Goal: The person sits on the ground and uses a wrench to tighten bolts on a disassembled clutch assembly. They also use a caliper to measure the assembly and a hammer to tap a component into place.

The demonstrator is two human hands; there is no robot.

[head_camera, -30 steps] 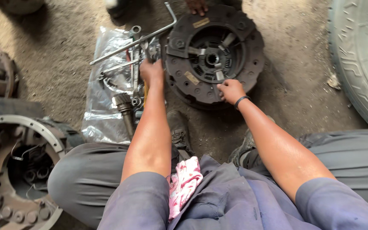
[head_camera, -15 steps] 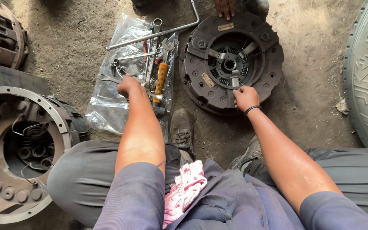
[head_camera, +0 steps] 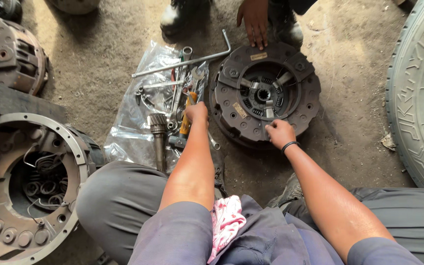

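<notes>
Looking down from the head camera, the left hand (head_camera: 197, 113) has its fingers curled around an orange-handled screwdriver (head_camera: 186, 118) lying among wrenches on a clear plastic sheet (head_camera: 132, 122) spread over the dirt floor. Just right of it, the right hand (head_camera: 279, 133) pinches its fingers together at the near rim of a round clutch pressure plate (head_camera: 265, 93). Another person's hand (head_camera: 254, 19) touches the plate's far rim. A splined shaft (head_camera: 159, 135) lies beside the screwdriver.

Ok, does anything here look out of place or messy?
Somewhat: the tools lie jumbled on a crumpled plastic sheet on the dirt floor. A pink rag sits in the person's lap. No spill or breakage shows.
</notes>
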